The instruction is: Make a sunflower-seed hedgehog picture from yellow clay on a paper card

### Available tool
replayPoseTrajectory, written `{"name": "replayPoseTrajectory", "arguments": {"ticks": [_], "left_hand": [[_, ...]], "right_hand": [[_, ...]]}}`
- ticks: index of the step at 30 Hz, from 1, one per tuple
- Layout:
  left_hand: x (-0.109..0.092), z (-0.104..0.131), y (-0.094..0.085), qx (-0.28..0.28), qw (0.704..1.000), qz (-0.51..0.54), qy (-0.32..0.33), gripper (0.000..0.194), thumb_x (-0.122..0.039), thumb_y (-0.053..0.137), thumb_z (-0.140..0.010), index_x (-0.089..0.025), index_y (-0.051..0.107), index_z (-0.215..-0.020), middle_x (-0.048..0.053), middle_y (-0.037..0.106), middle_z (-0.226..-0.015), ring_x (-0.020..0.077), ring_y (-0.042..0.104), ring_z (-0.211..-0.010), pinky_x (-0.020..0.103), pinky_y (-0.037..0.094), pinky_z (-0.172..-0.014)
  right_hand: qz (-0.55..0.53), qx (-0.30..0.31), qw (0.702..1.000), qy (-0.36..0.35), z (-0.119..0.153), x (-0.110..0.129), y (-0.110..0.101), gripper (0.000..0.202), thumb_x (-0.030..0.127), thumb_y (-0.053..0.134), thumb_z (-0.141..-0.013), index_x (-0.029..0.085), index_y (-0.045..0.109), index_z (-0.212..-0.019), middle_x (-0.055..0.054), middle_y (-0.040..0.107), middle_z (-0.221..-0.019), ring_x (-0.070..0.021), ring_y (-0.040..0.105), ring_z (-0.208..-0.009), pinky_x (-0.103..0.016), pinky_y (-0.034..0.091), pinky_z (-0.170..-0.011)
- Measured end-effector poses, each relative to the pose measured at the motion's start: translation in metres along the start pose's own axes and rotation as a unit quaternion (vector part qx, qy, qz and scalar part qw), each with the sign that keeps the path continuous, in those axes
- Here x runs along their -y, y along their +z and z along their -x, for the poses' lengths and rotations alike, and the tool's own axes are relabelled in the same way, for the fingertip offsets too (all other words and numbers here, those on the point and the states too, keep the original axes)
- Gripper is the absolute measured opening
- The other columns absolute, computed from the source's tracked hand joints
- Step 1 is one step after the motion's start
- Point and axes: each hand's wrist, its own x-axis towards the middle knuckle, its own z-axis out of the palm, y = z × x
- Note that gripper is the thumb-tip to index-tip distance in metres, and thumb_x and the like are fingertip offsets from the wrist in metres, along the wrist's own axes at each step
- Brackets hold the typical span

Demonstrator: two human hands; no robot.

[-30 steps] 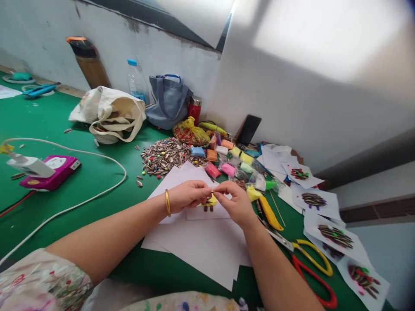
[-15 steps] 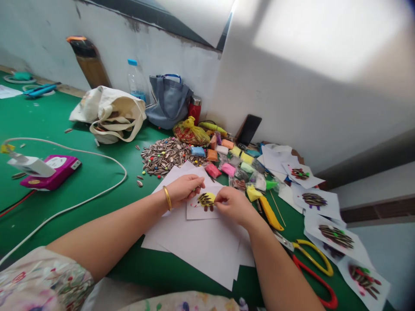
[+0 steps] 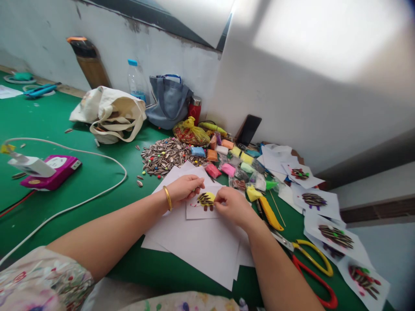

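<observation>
A small white card [image 3: 197, 214] lies on stacked white paper sheets [image 3: 201, 250]. It carries a yellow clay hedgehog [image 3: 210, 197] with striped sunflower seeds [image 3: 205, 199] for spines and brown clay feet. My right hand [image 3: 235, 206] is closed in a pinch, its fingertips at the right edge of the hedgehog; whatever is between them is too small to make out. Over the card's upper left side, my left hand [image 3: 187, 190] has its fingers curled together, and their contents are hidden. A gold bangle [image 3: 167, 198] circles the left wrist.
Beyond the paper lie a sunflower seed pile [image 3: 165, 155] and several bagged clay pieces [image 3: 229, 169]. A yellow cutter [image 3: 270, 214], scissors [image 3: 293, 246] and finished hedgehog cards [image 3: 337, 235] are on the right. A white cable [image 3: 125, 172] loops past a purple box [image 3: 53, 172] on the left.
Almost nothing differs. My right fingertips have shifted very slightly at the hedgehog's right edge; my left hand keeps its place.
</observation>
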Motion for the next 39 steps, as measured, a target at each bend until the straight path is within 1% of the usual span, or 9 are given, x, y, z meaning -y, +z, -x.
{"name": "replayPoseTrajectory", "arguments": {"ticks": [7, 11, 17, 22, 27, 32, 35, 37, 39], "left_hand": [[0.003, -0.002, -0.001, 0.005, 1.0, -0.004, 0.004, 0.032, -0.047, 0.058, -0.081, -0.015, 0.057, -0.078, -0.005, 0.049, -0.058, 0.003, 0.033, -0.038, 0.019, 0.017, -0.038], [0.003, -0.002, 0.0, 0.006, 1.0, -0.004, 0.006, 0.031, -0.046, 0.058, -0.082, -0.015, 0.057, -0.078, -0.004, 0.049, -0.059, 0.0029, 0.033, -0.038, 0.018, 0.017, -0.038], [0.004, -0.002, 0.0, 0.004, 1.0, -0.003, 0.006, 0.032, -0.047, 0.06, -0.08, -0.015, 0.057, -0.078, -0.004, 0.049, -0.058, 0.0031, 0.032, -0.038, 0.019, 0.017, -0.037], [0.002, -0.002, 0.0, 0.0, 1.0, -0.006, 0.003, 0.031, -0.045, 0.058, -0.082, -0.015, 0.057, -0.077, -0.005, 0.049, -0.057, 0.0032, 0.033, -0.037, 0.018, 0.017, -0.037], [0.002, -0.002, 0.001, -0.001, 1.0, -0.01, 0.001, 0.03, -0.045, 0.058, -0.082, -0.015, 0.057, -0.077, -0.005, 0.049, -0.058, 0.0032, 0.033, -0.037, 0.018, 0.017, -0.036], [0.003, -0.003, 0.0, 0.0, 1.0, -0.006, 0.001, 0.029, -0.043, 0.056, -0.084, -0.015, 0.058, -0.078, -0.004, 0.049, -0.058, 0.0029, 0.034, -0.038, 0.017, 0.019, -0.037], [0.002, -0.003, 0.0, -0.006, 1.0, 0.004, -0.008, 0.03, -0.044, 0.054, -0.087, -0.014, 0.058, -0.08, -0.004, 0.05, -0.06, 0.0027, 0.035, -0.038, 0.016, 0.019, -0.036], [0.001, -0.002, -0.001, -0.007, 0.999, 0.03, -0.02, 0.033, -0.046, 0.051, -0.089, -0.014, 0.059, -0.082, -0.003, 0.051, -0.062, 0.0026, 0.035, -0.039, 0.016, 0.019, -0.036], [0.0, -0.001, -0.002, 0.006, 0.996, 0.077, -0.038, 0.038, -0.048, 0.047, -0.091, -0.013, 0.059, -0.083, -0.002, 0.051, -0.063, 0.0024, 0.036, -0.039, 0.015, 0.019, -0.035]], "right_hand": [[0.001, 0.002, 1.0, -0.007, 0.0, 0.0, 0.001, 0.013, 0.013, 0.061, -0.075, 0.02, 0.063, -0.064, 0.001, 0.061, -0.07, -0.0143, 0.053, -0.071, -0.025, 0.036, -0.065], [0.017, 0.006, 1.0, -0.014, 0.0, 0.002, 0.002, 0.015, 0.011, 0.061, -0.076, 0.02, 0.064, -0.064, 0.001, 0.061, -0.071, -0.014, 0.053, -0.071, -0.025, 0.036, -0.066], [0.086, -0.001, 0.995, -0.05, 0.001, 0.004, 0.003, 0.014, 0.012, 0.061, -0.078, 0.02, 0.066, -0.069, -0.001, 0.062, -0.074, -0.0155, 0.055, -0.076, -0.027, 0.036, -0.071], [0.169, -0.011, 0.984, -0.063, 0.001, 0.008, 0.007, 0.012, 0.017, 0.061, -0.081, 0.019, 0.068, -0.071, -0.005, 0.065, -0.075, -0.0182, 0.055, -0.075, -0.031, 0.035, -0.068], [0.207, -0.004, 0.976, -0.074, 0.0, 0.011, 0.008, 0.011, 0.019, 0.061, -0.083, 0.018, 0.069, -0.075, -0.007, 0.066, -0.077, -0.0198, 0.056, -0.076, -0.032, 0.034, -0.068], [0.215, 0.004, 0.974, -0.071, -0.001, 0.014, 0.007, 0.013, 0.019, 0.06, -0.084, 0.018, 0.069, -0.075, -0.007, 0.066, -0.077, -0.0198, 0.057, -0.077, -0.032, 0.034, -0.068], [0.206, 0.01, 0.977, -0.054, -0.001, 0.014, 0.005, 0.014, 0.019, 0.061, -0.084, 0.018, 0.07, -0.075, -0.006, 0.067, -0.078, -0.0198, 0.058, -0.077, -0.032, 0.034, -0.068], [0.194, 0.013, 0.98, -0.041, -0.001, 0.012, 0.003, 0.012, 0.02, 0.064, -0.084, 0.019, 0.071, -0.074, -0.006, 0.068, -0.078, -0.0199, 0.058, -0.077, -0.032, 0.035, -0.068], [0.172, 0.0, 0.984, -0.036, 0.0, 0.009, 0.0, 0.01, 0.023, 0.068, -0.082, 0.02, 0.071, -0.073, -0.005, 0.067, -0.077, -0.0197, 0.058, -0.077, -0.032, 0.036, -0.068]]}}
